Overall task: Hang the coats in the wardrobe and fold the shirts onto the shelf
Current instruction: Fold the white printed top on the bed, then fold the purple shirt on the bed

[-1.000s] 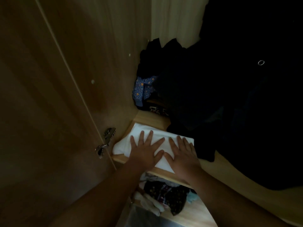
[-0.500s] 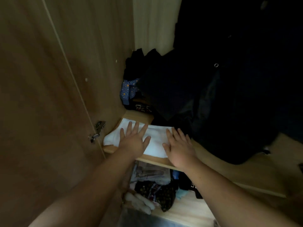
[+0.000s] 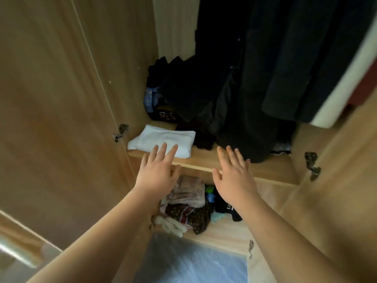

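Neither grip has hold of anything: the left hand (image 3: 158, 176) and the right hand (image 3: 234, 178) are both spread flat, fingers straight and slightly apart, palms down. They hang in front of the shelf (image 3: 224, 162) edge, the left fingertips (image 3: 164, 148) overlapping the near edge of the folded white shirt (image 3: 163, 140); I cannot tell if they touch it. The right fingertips reach over bare wood just beside the hem of the dark coats (image 3: 255, 88).

That white shirt lies folded flat at the left end of the shelf, close to the wardrobe's side wall and near a metal hinge (image 3: 121, 130) on the open left door (image 3: 51, 99). Behind it sits a heap of dark clothing with a blue patterned cloth (image 3: 150, 98) showing at its edge. To the right the dark coats hang down, their lower ends resting on the shelf.

Below the shelf, between the two forearms, a lower compartment holds a pile of folded clothes (image 3: 187, 199): pale pink, a dark patterned piece, something black. Nearer still lies a sheet of clear plastic (image 3: 189, 260). Another hinge (image 3: 312, 165) shows on the right door.
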